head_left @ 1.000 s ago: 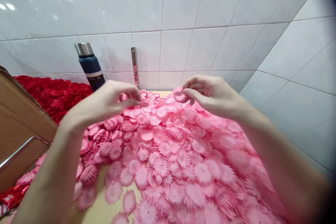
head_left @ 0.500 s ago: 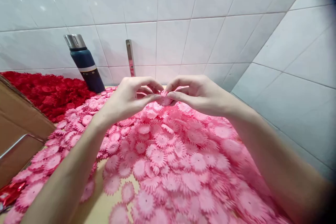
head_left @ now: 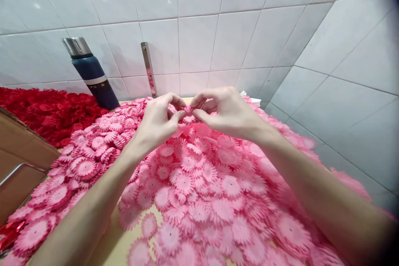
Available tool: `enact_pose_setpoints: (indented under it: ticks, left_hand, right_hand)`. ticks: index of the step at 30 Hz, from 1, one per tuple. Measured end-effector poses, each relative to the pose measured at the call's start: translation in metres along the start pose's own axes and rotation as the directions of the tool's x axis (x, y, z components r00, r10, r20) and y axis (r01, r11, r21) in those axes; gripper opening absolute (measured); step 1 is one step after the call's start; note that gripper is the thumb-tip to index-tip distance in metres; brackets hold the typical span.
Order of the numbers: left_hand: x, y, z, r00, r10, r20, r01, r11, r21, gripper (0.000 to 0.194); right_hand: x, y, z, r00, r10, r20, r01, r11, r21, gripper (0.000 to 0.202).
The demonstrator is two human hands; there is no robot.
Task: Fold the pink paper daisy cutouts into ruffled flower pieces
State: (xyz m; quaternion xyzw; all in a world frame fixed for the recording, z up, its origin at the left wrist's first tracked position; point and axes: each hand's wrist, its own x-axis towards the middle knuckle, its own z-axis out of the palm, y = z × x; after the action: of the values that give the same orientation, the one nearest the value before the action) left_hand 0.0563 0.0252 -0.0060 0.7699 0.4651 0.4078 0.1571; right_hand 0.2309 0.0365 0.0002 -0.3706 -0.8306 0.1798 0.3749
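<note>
A small pink petal piece (head_left: 188, 109) is pinched between both hands above the far part of a wide heap of pink scalloped discs (head_left: 187, 185). My left hand (head_left: 158, 118) grips its left side with thumb and fingertips. From the right, my right hand (head_left: 222, 110) holds the other side with thumb and index finger, its remaining fingers curled. The fingertips of the two hands nearly meet and cover much of the piece. Many discs in the heap have a small dark hole at the centre.
A dark blue bottle (head_left: 95, 79) with a steel cap stands at the back left, by a red petal heap (head_left: 46, 112). A cardboard box (head_left: 25, 160) is at the left edge. A metal strip (head_left: 149, 68) is on the tiled wall behind.
The view has shifted slightly, so the bottle and wall strip sit further left. Both hands still pinch the pink piece, which now looks more gathered between the fingertips.
</note>
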Motion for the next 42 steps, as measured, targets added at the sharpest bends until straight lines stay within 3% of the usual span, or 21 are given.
enact_pose_setpoints:
  ticks: [7,10,13,15,20,28,33,37,42]
  left_hand:
    - [0.000,-0.013,0.015,0.987,0.091,-0.129,-0.071,0.987,0.146,0.009]
    - [-0.001,-0.014,0.015,0.989,0.136,-0.061,-0.130,0.986,0.102,0.014]
    - [-0.001,-0.015,0.015,0.972,0.226,0.057,-0.228,0.973,0.044,0.040]
    - [-0.001,-0.017,0.017,0.951,0.301,0.068,-0.306,0.948,0.081,0.048]
    - [-0.002,-0.022,0.020,0.947,0.317,0.050,-0.319,0.947,0.034,0.018]
    - [-0.004,-0.020,0.013,0.912,0.410,0.013,-0.409,0.911,-0.047,0.029]
    - [-0.005,-0.009,0.005,0.944,0.317,0.086,-0.316,0.948,-0.025,0.020]
    - [-0.006,-0.002,0.000,0.962,0.246,0.114,-0.233,0.965,-0.122,0.018]
    - [-0.007,-0.003,-0.006,0.984,0.156,0.082,-0.123,0.941,-0.317,0.043]
  right_hand:
    - [0.002,0.002,0.014,0.984,-0.167,-0.062,0.144,0.950,-0.276,0.019]
    - [0.004,0.006,0.010,0.993,-0.108,-0.037,0.098,0.974,-0.207,0.020]
    - [0.003,0.008,0.005,1.000,0.001,-0.014,-0.002,0.996,-0.085,0.016]
    - [0.002,0.008,0.003,0.999,0.041,-0.001,-0.041,0.999,0.006,0.019]
    - [0.003,0.002,-0.005,0.991,0.094,0.092,-0.104,0.989,0.102,0.024]
    - [0.002,0.003,-0.041,0.974,0.143,0.178,-0.148,0.989,0.013,0.016]
    - [-0.002,-0.002,-0.051,0.941,0.083,0.328,-0.108,0.993,0.057,0.020]
    - [-0.003,-0.004,-0.052,0.927,0.071,0.369,-0.110,0.990,0.086,0.019]
    - [-0.003,-0.006,-0.055,0.927,0.066,0.370,-0.137,0.976,0.171,0.015]
